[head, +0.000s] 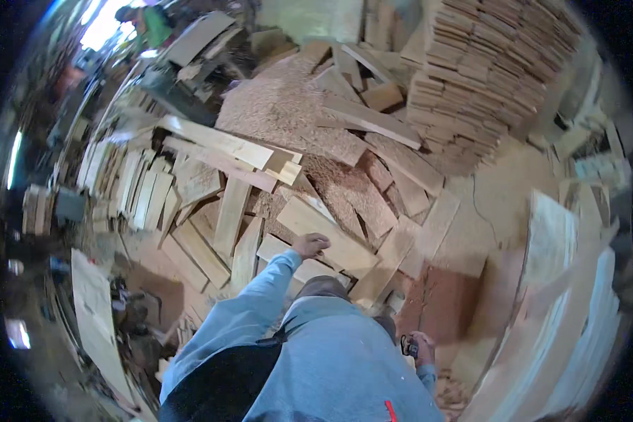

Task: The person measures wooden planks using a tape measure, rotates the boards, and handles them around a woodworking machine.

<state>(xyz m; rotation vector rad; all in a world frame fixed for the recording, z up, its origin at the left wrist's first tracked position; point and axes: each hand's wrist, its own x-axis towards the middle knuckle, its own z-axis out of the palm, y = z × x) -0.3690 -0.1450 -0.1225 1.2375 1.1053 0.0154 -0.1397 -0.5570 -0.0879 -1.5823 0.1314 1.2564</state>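
Observation:
My left hand (311,245) hangs in front of me with loosely bent fingers and nothing visible in it. In the picture it overlaps the near edge of a pale wooden board (327,232); I cannot tell whether it touches. My right hand (425,345) is low at my right side, its fingers around a small dark object (409,346) with a loop, too small to name. Ahead of me lies a heap of loose boards over wood shavings (274,105). Several pale planks (221,145) lie across the heap at the left.
A tall stack of thin boards (480,74) stands at the back right. Long slabs (548,295) lean along the right side, near a thin cable (477,205) on the floor. Short boards (142,190) stand in a row at left. A person in green (155,26) is far back left.

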